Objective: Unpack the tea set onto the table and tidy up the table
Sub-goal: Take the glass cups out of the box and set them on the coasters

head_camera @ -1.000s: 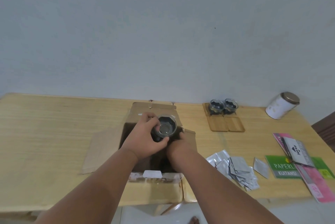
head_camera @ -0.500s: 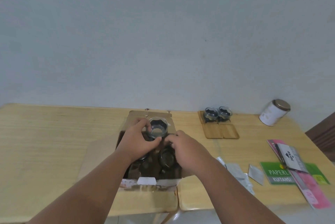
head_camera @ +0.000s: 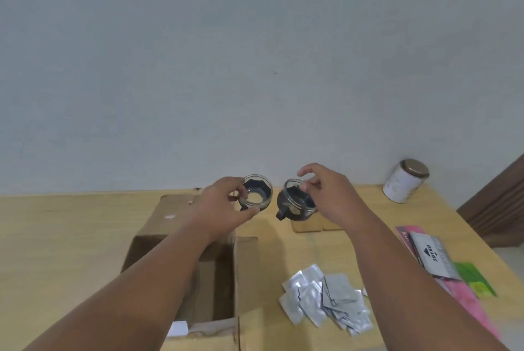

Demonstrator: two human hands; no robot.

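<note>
Hands raised past the far flap of the open cardboard box (head_camera: pixel 170 223): left hand (head_camera: pixel 224 208) curls round one glass cup (head_camera: pixel 256 193); right hand (head_camera: pixel 331 194) pinches the rim of a second glass cup (head_camera: pixel 295 206), tilted, just beside the first. Foil sachets (head_camera: pixel 326 298) lie right of the box; wooden coasters (head_camera: pixel 307 226) and white tin (head_camera: pixel 404 184) sit farther back on that side.

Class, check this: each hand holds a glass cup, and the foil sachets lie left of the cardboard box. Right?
No. The head view shows the foil sachets right of the cardboard box. The left hand holds one glass cup, the right hand a second cup.
</note>
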